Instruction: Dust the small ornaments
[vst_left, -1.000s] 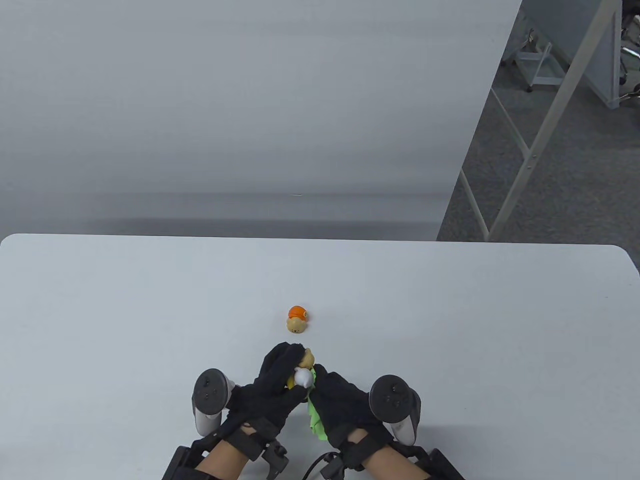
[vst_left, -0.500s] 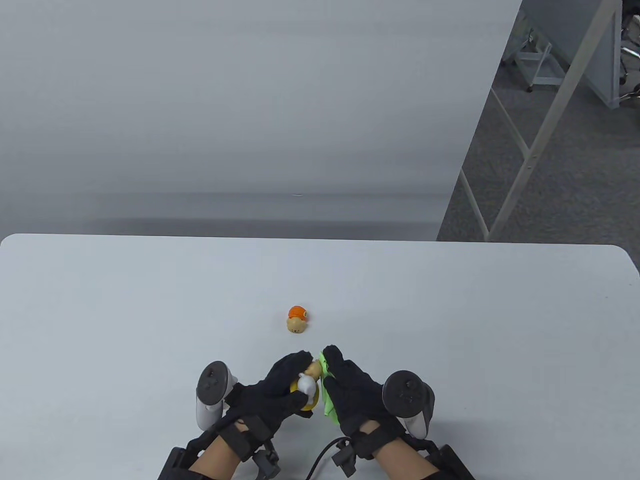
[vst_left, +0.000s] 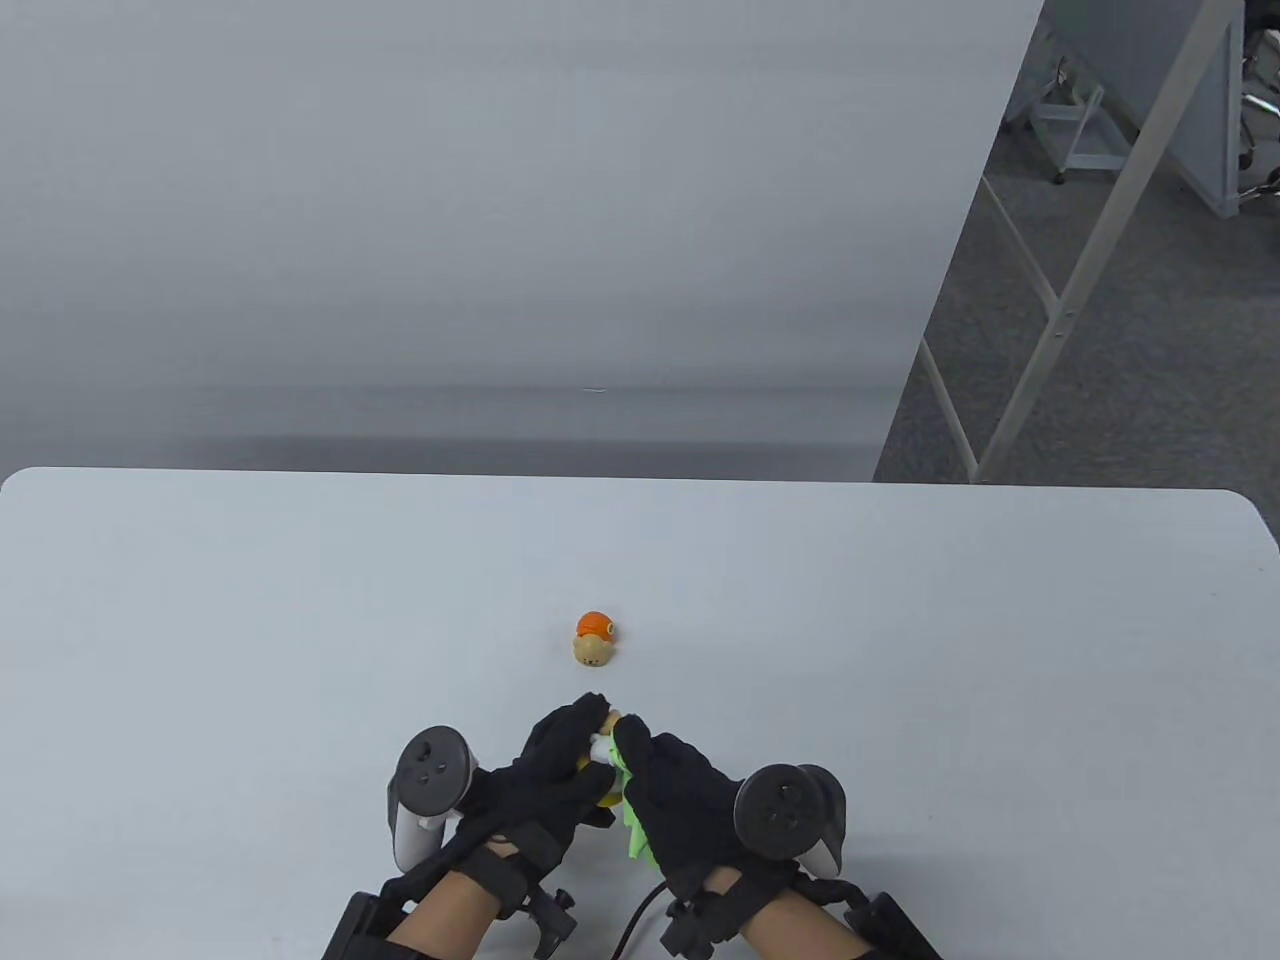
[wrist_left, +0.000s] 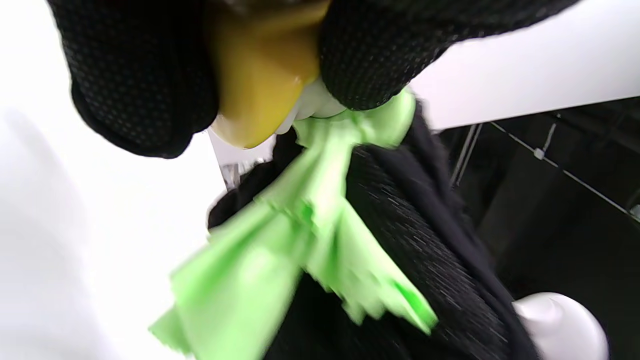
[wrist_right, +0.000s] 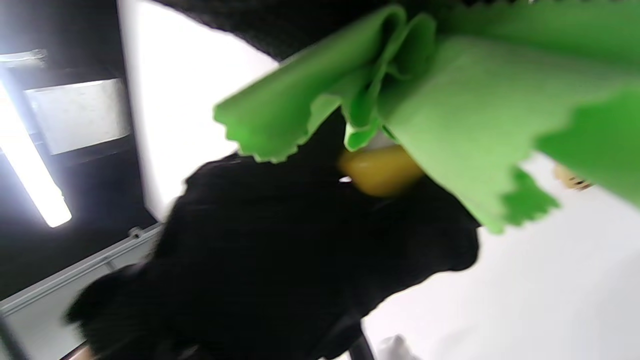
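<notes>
One figure mid-wipe at near centre, gripped by left hand fingers and rubbed with cloth pinched in right hand; beyond, orange ornament on table, seemingly awaiting dusting.

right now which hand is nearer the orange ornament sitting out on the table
Left. The left hand has its fingertips just below the orange ornament; the right hand sits lower and to the right, holding the green cloth.
</notes>
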